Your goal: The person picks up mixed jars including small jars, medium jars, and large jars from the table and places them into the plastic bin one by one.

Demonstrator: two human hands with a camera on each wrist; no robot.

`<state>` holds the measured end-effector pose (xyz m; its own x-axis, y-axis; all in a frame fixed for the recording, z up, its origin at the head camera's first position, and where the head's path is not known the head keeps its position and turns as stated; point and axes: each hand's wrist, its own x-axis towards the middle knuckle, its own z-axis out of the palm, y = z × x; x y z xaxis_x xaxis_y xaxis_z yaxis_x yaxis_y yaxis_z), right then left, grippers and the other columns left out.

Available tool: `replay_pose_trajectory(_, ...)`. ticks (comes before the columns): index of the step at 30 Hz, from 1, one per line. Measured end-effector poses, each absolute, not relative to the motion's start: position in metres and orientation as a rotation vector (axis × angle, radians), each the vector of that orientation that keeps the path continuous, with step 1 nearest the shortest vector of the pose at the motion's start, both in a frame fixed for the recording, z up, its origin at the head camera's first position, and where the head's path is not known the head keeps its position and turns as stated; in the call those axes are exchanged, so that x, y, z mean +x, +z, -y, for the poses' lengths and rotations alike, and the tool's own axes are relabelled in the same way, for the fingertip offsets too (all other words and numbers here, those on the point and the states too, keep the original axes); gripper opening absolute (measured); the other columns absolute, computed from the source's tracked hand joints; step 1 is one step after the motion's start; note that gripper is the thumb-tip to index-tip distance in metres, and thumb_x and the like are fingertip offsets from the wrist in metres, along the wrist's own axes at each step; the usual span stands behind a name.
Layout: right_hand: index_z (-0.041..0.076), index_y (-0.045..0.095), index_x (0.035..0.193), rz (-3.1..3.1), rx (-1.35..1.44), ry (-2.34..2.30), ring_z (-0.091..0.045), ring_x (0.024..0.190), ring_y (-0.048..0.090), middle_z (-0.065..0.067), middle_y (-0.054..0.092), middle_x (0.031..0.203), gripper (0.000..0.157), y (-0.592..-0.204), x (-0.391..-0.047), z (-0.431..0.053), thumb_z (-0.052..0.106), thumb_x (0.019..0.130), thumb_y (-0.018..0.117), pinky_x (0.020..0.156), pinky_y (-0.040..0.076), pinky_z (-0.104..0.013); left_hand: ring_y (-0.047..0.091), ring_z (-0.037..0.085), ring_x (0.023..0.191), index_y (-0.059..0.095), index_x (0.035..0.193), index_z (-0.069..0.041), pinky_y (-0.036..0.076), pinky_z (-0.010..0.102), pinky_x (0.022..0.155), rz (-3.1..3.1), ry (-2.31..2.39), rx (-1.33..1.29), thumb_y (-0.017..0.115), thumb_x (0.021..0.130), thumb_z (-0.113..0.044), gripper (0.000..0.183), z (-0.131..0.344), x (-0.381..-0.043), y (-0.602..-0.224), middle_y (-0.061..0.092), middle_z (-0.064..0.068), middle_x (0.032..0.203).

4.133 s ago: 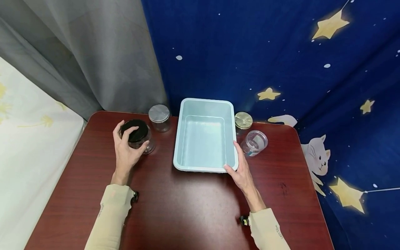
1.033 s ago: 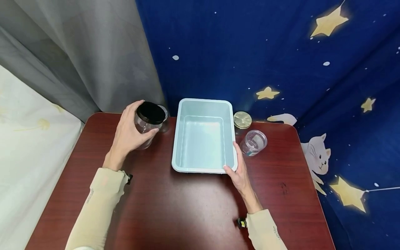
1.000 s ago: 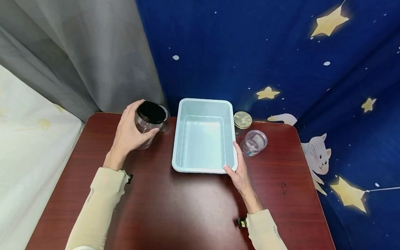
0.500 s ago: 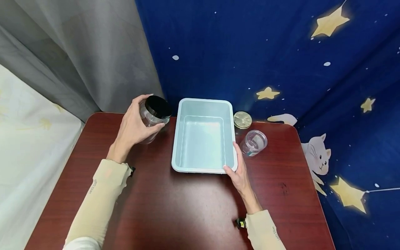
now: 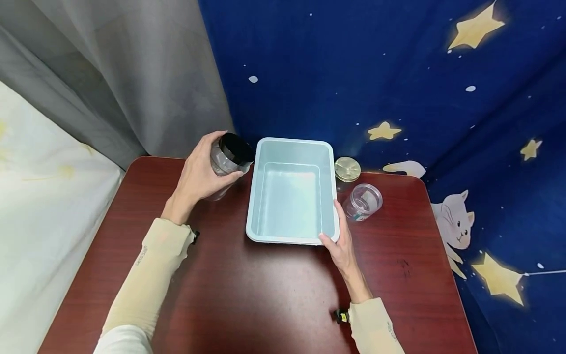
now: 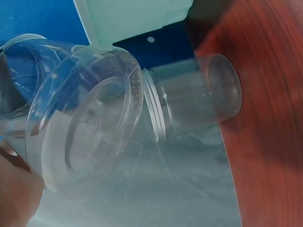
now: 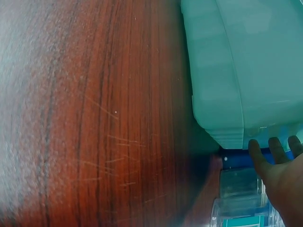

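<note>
My left hand [image 5: 196,172] grips a large clear jar with a black lid [image 5: 237,148], off the table and tilted, left of the pale blue bin. In the left wrist view the underside of that clear jar [image 6: 90,123] faces the camera. Beyond it a smaller clear jar with a silver lid [image 6: 194,94] stands on the table; whether the two touch I cannot tell. The held jar hides most of the smaller one in the head view. My right hand [image 5: 342,243] holds the pale blue bin [image 5: 292,240] by its front right corner, thumb on the rim. Nothing lies inside the bin.
Right of the bin stand a gold-lidded jar [image 5: 347,169] and a clear jar without a lid [image 5: 363,201], close to my right fingers. A blue curtain [image 5: 300,88] and a grey curtain [image 5: 177,88] hang behind the reddish-brown table [image 5: 265,295].
The black-lidded jar, held in my left hand, has moved right and toward the back, tilting more. It now covers the silver-lidded jar seen earlier. My right hand and the bin stay put.
</note>
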<state>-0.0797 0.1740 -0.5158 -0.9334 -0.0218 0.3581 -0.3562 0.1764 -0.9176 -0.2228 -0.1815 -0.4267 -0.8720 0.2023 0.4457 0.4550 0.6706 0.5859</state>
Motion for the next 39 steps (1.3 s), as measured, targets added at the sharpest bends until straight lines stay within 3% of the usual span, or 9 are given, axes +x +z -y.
replay_pose_trajectory(9,-0.008,0.025,0.152,2.19,0.342,1.85,-0.047,0.126,0.039,-0.031,0.036,0.149,0.085,-0.517,-0.081,-0.174,0.002,0.077,0.062,0.105,0.033,-0.023,0.05,0.016,0.121,0.044,0.147,-0.03,0.044,0.045,0.096,2.526,-0.97,-0.595,0.086,0.066,-0.055,0.095,0.171,-0.233,-0.414,0.051,-0.006,0.14)
replay_pose_trajectory(14,-0.01,0.024,0.152,2.181,0.349,1.84,-0.048,0.126,0.039,-0.034,0.035,0.149,0.085,-0.517,-0.081,-0.173,0.003,0.077,0.061,0.105,0.032,-0.022,0.049,0.016,0.126,0.043,0.149,-0.027,0.043,0.045,0.101,2.509,-0.954,-0.662,0.086,0.066,-0.053,0.097,0.163,-0.24,-0.408,0.05,-0.005,0.143)
replay_pose_trajectory(20,-0.01,0.024,0.152,2.172,0.331,1.848,-0.04,0.129,0.039,-0.032,0.034,0.151,0.085,-0.517,-0.081,-0.172,0.003,0.077,0.061,0.106,0.031,-0.021,0.048,0.017,0.128,0.043,0.149,-0.026,0.042,0.045,0.103,2.522,-0.945,-0.705,0.085,0.068,-0.051,0.095,0.155,-0.247,-0.405,0.05,-0.003,0.144)
replay_pose_trajectory(39,-0.011,0.024,0.151,2.164,0.333,1.866,-0.05,0.129,0.036,-0.035,0.033,0.149,0.084,-0.518,-0.081,-0.173,0.003,0.077,0.061,0.106,0.03,-0.023,0.046,0.014,0.132,0.041,0.151,-0.026,0.04,0.042,0.105,2.519,-0.958,-0.793,0.083,0.069,-0.056,0.097,0.133,-0.251,-0.398,0.047,-0.005,0.147)
